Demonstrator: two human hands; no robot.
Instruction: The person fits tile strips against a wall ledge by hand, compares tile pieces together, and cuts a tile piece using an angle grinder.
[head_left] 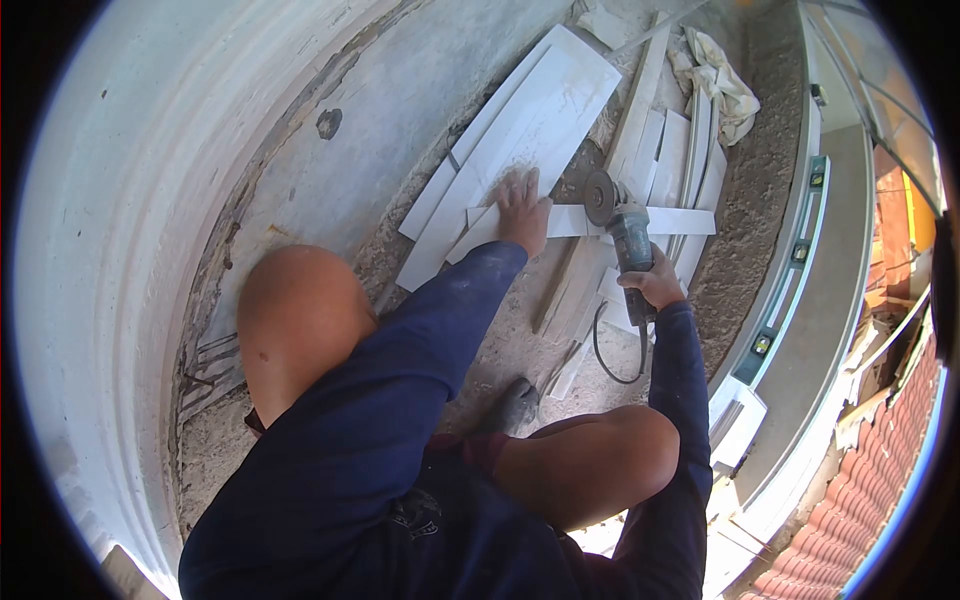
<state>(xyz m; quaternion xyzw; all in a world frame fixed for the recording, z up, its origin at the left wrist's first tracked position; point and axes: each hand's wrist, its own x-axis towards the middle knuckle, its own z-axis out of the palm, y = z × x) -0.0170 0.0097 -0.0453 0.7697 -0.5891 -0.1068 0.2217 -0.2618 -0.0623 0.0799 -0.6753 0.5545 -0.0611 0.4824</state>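
1 view from head, close, facing forward and down at left hand (522,210), right hand (656,281).

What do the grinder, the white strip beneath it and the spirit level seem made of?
Grinder: likely plastic body, by its dull teal casing.
White strip: ceramic or plastic; smooth, plain face fits both.
Spirit level: perhaps painted metal, by its teal finish.

Left hand (522,210) splayed palm-down (right hand (655,281) curled, gripping).
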